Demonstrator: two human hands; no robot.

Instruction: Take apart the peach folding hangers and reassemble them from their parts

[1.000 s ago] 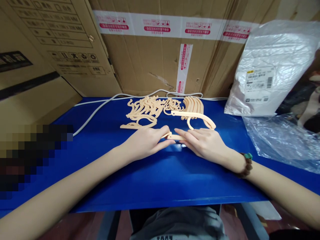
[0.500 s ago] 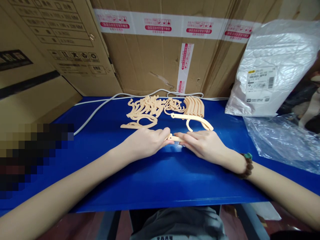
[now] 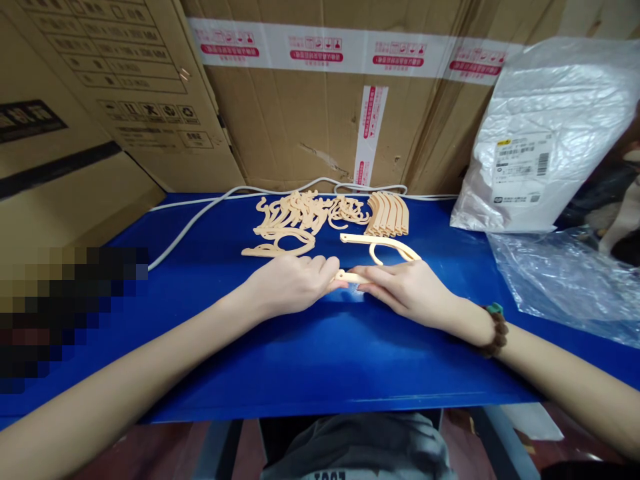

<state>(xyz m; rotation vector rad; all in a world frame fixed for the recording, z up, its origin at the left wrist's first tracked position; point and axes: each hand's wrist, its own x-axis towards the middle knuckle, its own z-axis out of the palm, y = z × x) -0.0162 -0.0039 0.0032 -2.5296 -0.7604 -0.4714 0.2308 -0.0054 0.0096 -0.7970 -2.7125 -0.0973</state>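
Between my two hands is a beige plastic folding hanger, its short visible stretch showing a small round hole. My left hand is closed, pinching the left end between thumb and fingers. My right hand is closed on the right part, fingertips close to the left ones. Above the right fingers a long curved hanger arm and a round hook stick out; the right hand hides where they join. Just beyond the left hand, another folding hanger lies on the blue table.
Farther back lie a heap of curved beige pieces, a pile of small hooks and a row of stacked arms. A white cable runs behind. Cardboard boxes wall the back; a white mailing bag and clear plastic are at right.
The protruding hanger arm and hook have tipped slightly down and to the left above my right hand. Both hands keep their grip in nearly the same place.
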